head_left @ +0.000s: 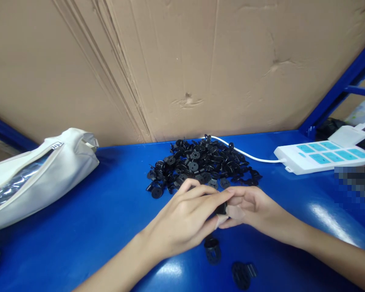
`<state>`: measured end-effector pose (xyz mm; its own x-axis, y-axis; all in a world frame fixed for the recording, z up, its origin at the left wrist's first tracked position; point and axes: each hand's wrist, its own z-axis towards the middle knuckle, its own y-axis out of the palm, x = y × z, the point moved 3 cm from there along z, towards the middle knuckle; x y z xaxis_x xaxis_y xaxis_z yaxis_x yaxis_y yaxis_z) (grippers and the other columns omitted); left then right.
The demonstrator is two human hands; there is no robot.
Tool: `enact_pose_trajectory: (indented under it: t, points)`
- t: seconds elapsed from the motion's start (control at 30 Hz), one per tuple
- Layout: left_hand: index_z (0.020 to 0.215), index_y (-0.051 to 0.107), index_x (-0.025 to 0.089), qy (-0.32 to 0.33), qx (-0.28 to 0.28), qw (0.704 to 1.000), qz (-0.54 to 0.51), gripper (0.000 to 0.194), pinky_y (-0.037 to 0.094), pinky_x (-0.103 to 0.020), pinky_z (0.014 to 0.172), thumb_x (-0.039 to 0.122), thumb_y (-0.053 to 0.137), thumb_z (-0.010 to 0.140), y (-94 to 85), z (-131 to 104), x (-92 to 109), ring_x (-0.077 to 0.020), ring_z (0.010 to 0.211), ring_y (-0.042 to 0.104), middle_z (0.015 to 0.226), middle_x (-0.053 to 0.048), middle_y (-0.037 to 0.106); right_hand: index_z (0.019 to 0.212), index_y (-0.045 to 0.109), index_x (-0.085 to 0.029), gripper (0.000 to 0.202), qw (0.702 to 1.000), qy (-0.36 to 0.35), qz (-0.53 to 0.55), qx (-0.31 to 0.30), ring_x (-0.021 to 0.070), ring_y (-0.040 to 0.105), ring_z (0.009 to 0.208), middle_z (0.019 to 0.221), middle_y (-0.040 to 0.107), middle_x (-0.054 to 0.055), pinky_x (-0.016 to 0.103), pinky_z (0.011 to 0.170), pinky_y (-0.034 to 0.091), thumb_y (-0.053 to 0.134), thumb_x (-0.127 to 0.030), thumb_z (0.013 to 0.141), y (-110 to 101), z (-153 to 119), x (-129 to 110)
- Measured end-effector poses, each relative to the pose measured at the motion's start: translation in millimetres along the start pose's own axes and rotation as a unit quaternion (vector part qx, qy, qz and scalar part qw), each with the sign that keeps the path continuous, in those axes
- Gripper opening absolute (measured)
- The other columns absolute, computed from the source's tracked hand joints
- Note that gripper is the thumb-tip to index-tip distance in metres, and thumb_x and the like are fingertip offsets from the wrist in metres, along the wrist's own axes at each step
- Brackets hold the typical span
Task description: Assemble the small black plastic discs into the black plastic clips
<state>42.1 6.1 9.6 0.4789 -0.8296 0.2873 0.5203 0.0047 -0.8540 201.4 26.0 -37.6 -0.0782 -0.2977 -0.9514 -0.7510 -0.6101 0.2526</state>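
My left hand (185, 217) and my right hand (257, 207) meet above the blue table, fingers closed around a small black plastic clip (221, 209). Most of that clip is hidden by the fingers. Pale tape-like wraps cover the tips of both thumbs. Just behind my hands lies a heap of black round plastic clips (197, 162), several with small holes in their discs. Nearer to me, a loose black clip (213, 251) rests below my fingers. Another loose clip (241, 275), a disc with a ribbed tab, lies closer to the front.
A white power strip (322, 156) with blue sockets stands at the right, its white cable (249, 156) running behind the heap. On the left is a white zipped bag (67, 174). Brown cardboard (176, 69) closes off the back, and a blue frame post (340, 85) rises at the right.
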Motion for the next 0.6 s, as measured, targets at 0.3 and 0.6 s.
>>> enact_pose_trajectory:
  t: [0.3,0.6]
  points:
    - [0.123,0.049,0.012,0.023,0.043,0.997,0.054,0.034,0.051,-0.032,0.086,0.015,0.056,0.09,5.0,0.5,10.4,-0.0191,0.105,0.059,0.117,-0.01,0.065,0.079,0.054,-0.018,0.015,0.999,-0.016,-0.03,0.013,0.0085,0.058,0.068,0.069,0.054,-0.006,0.021,0.067,0.05,0.051,-0.007,0.07,3.8,-0.2,-5.5]
    - [0.124,0.049,0.011,0.025,0.061,0.997,0.038,0.035,0.055,-0.028,0.082,0.014,0.057,0.09,1.3,0.1,9.5,-0.0168,0.099,0.063,0.103,-0.007,0.07,0.084,0.056,-0.018,0.007,1.0,-0.023,-0.011,-0.002,0.0075,0.058,0.068,0.071,0.058,-0.006,0.019,0.066,0.048,0.057,-0.013,0.08,1.7,-0.7,-3.8]
